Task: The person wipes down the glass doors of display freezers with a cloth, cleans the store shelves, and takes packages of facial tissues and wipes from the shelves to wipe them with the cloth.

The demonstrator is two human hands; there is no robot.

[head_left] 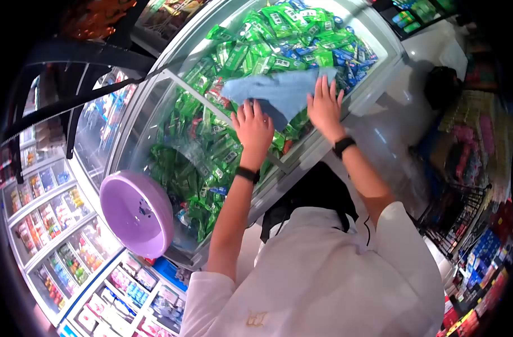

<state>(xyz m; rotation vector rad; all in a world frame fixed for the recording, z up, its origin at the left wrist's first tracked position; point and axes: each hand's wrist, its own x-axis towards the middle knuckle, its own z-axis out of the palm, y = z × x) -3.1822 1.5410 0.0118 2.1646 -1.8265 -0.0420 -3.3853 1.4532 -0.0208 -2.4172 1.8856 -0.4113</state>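
Observation:
A light blue cloth [273, 90] lies spread over a chest freezer [172, 78] full of green and blue packets [234, 59], with a darker fold at its lower middle. My left hand [253, 128] rests at the cloth's lower left edge, fingers stretched out and apart. At its right end, my right hand [325, 106] lies with fingers extended and spread, fingertips over the cloth's edge. Each wrist wears a black band. The packets under the cloth are hidden.
A purple basin [135, 213] stands on the freezer's near left corner. Left of it are glass-topped freezers [60, 236] with sorted goods. A dark strap [71, 104] crosses the upper left. On the right are a wire rack [456, 219] and stacked packages [486, 253].

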